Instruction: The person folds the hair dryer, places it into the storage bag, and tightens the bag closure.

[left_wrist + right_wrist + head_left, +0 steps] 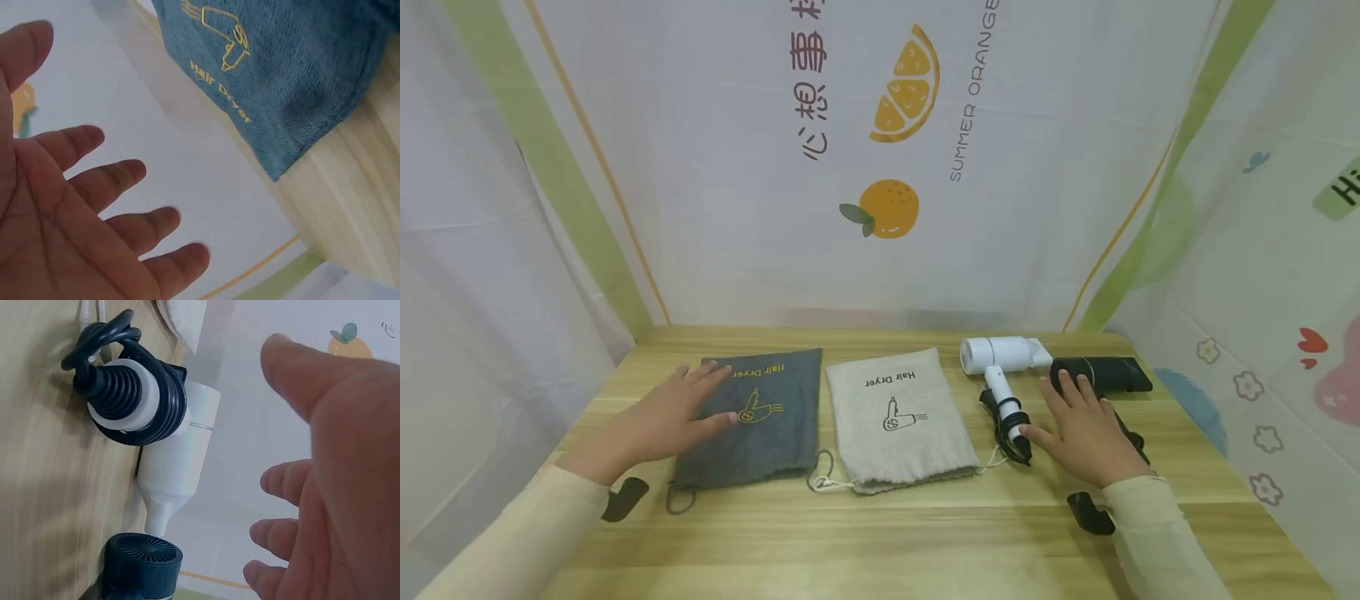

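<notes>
My left hand (673,414) hovers with spread fingers over a dark grey drawstring bag (782,442) printed "Hair Dryer" in yellow. In the left wrist view its palm (56,219) holds nothing. My right hand (1090,433) is held above the table by two hair dryers, fingers apart and nothing in them. The white hair dryer (1007,354) lies left of that hand, a black cord (165,406) wound round its handle. Partly hidden behind the fingertips is a black hair dryer (1112,375). Between the hands lies a cream drawstring bag (898,450) with black "Hair Dryer" print.
The wooden table (820,542) carries everything. A white curtain (737,208) with orange prints stands at its back edge, and more printed cloth (1240,292) closes the right side. Dark curved pieces show beside the left wrist and the right wrist.
</notes>
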The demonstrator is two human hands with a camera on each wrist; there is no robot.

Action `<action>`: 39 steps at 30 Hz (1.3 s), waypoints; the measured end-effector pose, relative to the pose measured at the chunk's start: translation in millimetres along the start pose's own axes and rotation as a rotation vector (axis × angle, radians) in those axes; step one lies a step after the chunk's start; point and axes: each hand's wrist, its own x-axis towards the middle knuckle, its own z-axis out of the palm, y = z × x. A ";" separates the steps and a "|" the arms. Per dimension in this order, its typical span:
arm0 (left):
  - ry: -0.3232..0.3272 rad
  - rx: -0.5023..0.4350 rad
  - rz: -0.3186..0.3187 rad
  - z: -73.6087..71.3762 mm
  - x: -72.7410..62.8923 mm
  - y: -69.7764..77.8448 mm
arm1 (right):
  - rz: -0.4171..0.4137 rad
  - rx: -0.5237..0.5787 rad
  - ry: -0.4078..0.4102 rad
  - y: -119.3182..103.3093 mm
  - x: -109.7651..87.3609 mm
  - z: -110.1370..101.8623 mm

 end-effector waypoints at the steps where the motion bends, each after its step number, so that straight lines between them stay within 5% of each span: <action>1: -0.028 -0.023 -0.003 -1.7 3.4 -3.6 | -0.001 0.000 0.000 -0.5 0.3 0.2; 6: -0.170 -0.130 -0.054 1.2 19.4 -19.9 | -0.013 0.001 0.003 -4.2 1.7 0.7; 14: -0.312 -0.197 -0.136 31.0 38.2 -32.0 | -0.032 0.003 0.009 -10.7 3.5 1.6; 22: -0.352 -0.057 -0.178 50.3 44.6 -23.9 | -0.031 0.022 -0.001 -9.7 4.9 6.7; 31: -0.345 -0.040 -0.220 49.1 48.9 -18.2 | -0.028 0.028 0.020 -13.3 8.2 9.0; 39: -0.355 -0.031 -0.253 48.6 55.3 -19.4 | -0.067 0.050 0.052 -16.5 30.7 13.7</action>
